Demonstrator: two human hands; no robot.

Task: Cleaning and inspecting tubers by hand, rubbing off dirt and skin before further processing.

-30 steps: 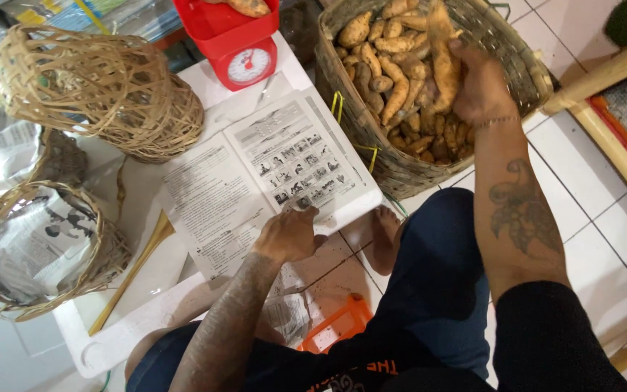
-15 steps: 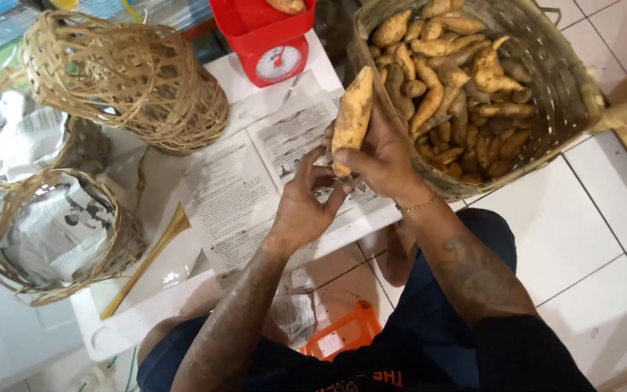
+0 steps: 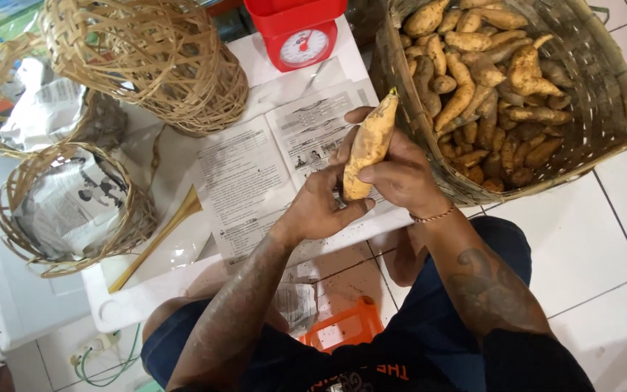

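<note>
Both hands hold one long orange sweet potato [image 3: 369, 144] upright over the newspaper [image 3: 270, 167] spread on the white surface [image 3: 146, 290]. The right hand [image 3: 400, 174] wraps its middle from the side, fingers closed round it, while the left hand [image 3: 321, 207] cups its lower end with the thumb pressed against the skin. It looks firm, stiff and fairly heavy for its size, the skin dusty rather than slick; the thick middle gives the surest hold, the tapered tip the poorest. Just right stands a large woven basket [image 3: 604, 87] heaped with more tubers; a red kitchen scale [image 3: 300, 36] sits beyond.
</note>
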